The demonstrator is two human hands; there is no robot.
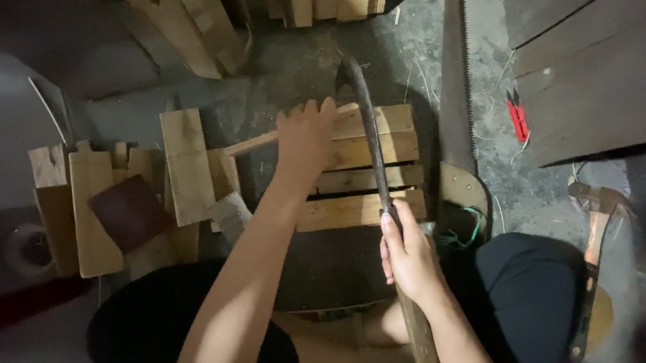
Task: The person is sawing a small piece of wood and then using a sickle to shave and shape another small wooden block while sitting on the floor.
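My left hand (305, 139) grips a thin wooden stick (253, 142) and holds it down across a low slatted wooden stand (360, 178). My right hand (409, 252) is closed around the wooden handle of a long dark curved blade (368, 119). The blade reaches forward over the stand, its hooked tip just right of my left fingers and close to the stick's end. My knees in dark trousers frame the bottom of the view.
Flat wooden boards (187, 163) and offcuts lie in a heap to the left, with more planks (194, 25) at the top. A hand saw (454, 84) lies right of the stand. Red snips (518, 115), a hammer (598, 217) and a dark wooden panel (592, 53) are at right.
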